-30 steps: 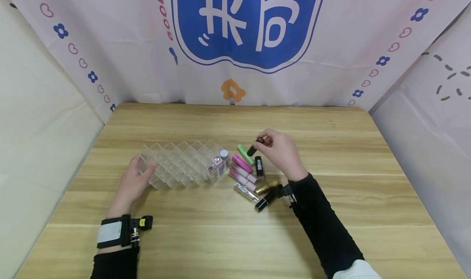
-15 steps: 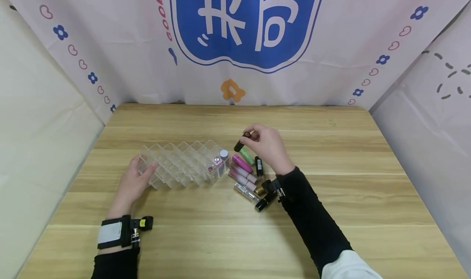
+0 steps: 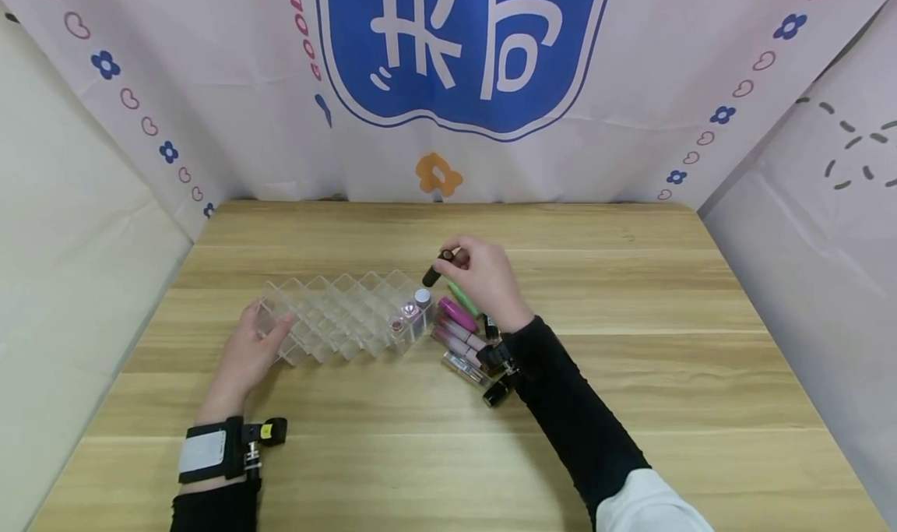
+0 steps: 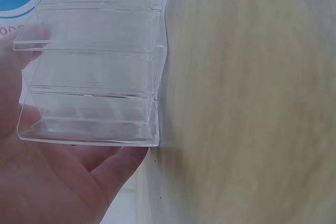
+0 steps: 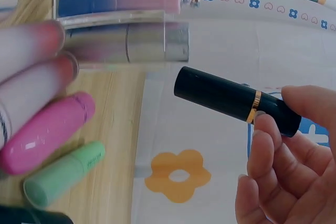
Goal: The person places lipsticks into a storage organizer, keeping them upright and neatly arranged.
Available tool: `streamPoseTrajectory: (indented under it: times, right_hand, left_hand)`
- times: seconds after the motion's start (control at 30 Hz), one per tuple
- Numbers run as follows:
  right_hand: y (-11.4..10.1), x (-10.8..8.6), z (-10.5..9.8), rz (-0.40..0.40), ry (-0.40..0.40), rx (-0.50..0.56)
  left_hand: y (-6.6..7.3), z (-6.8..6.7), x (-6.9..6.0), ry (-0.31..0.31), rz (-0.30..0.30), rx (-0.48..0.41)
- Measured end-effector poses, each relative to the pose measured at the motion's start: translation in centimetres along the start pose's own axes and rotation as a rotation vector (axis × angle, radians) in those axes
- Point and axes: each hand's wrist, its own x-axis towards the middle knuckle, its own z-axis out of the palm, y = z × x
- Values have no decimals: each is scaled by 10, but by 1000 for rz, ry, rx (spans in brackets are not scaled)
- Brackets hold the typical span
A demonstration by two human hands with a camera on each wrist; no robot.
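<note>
My right hand [image 3: 483, 279] pinches a black lipstick tube with a gold band [image 5: 215, 95] by one end, between thumb and fingers. In the head view the tube is tilted, in the air just beyond the right end of a clear lipstick organizer [image 3: 336, 318]. That organizer has diagonal compartments, and a few lipsticks stand at its right end, one with a pale cap [image 3: 422, 297]. My left hand [image 3: 245, 353] grips the organizer's left end, thumb in front. Part of its fingers shows through the clear plastic in the left wrist view.
Right of the organizer lie a magenta tube [image 3: 457, 314], a green tube [image 5: 65, 174], two pink-white tubes [image 3: 455, 341], a clear tube [image 3: 464, 367] and black tubes, partly under my right wrist. A printed cloth [image 3: 280, 142] hangs behind the wooden table [image 3: 364, 454].
My right hand has carried the black lipstick tube leftward, from above the loose tubes to the organizer's right end. My left hand keeps its grip on the organizer.
</note>
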Motion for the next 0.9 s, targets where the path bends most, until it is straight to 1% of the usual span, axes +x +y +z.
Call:
streamPoseTrajectory:
  times: [0.23, 0.47, 0.63, 0.8, 0.9]
  right_hand:
    - [-4, 2, 10, -3, 0, 19]
    - [-6, 2, 18, -23, 5, 20]
    - [-7, 1, 22, -38, 2, 28]
    - [-7, 1, 24, -37, -17, 12]
    - [-8, 1, 26, -37, -23, -17]
  left_hand:
    - [0, 0, 0, 3, -3, -2]
    - [-1, 0, 0, 3, -5, 9]
    - [-2, 1, 0, 8, 4, -5]
    - [-3, 1, 0, 14, 16, -17]
    - [-4, 1, 1, 14, 20, -20]
